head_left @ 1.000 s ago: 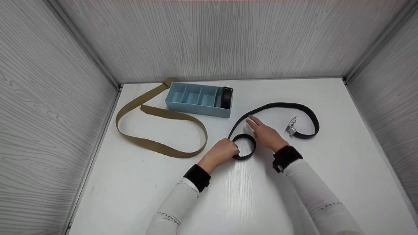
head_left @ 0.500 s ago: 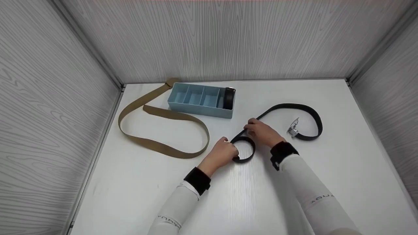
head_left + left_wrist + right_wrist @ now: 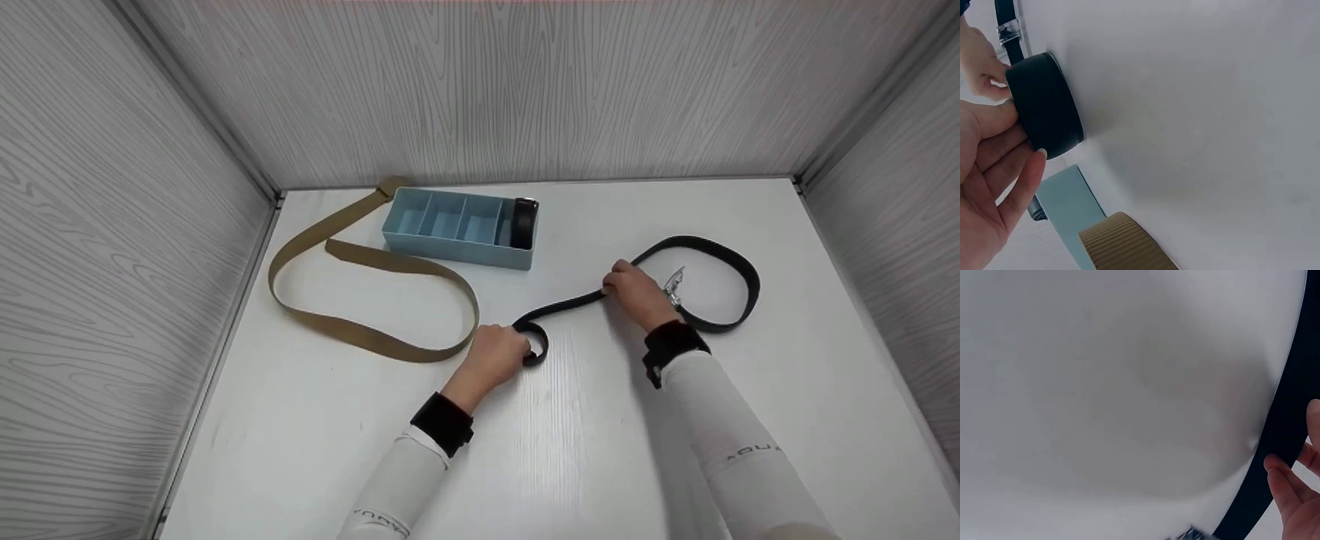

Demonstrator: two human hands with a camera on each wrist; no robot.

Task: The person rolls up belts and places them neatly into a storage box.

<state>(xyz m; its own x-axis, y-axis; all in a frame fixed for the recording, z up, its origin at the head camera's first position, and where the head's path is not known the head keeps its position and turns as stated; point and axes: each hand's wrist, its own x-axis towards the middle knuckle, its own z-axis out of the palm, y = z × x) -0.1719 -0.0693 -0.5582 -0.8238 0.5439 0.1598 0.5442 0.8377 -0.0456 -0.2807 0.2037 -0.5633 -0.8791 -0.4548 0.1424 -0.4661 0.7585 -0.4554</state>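
"Where's the black belt (image 3: 562,305)?"
"On the white table (image 3: 300,427): my left hand (image 3: 496,352) grips its coiled end (image 3: 1044,107), my right hand (image 3: 637,294) pinches it midway, near its silver buckle (image 3: 673,286)"
"And beyond?"
"A tan belt (image 3: 375,343) to my left, and a blue tray (image 3: 457,250) holding a black roll (image 3: 523,226)"

Black belt (image 3: 564,306) — partly coiled

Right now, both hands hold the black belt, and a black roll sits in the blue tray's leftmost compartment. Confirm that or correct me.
One thing is wrong: the head view shows the black roll in the rightmost compartment of the blue tray. As you say, the left hand and right hand both hold the black belt.
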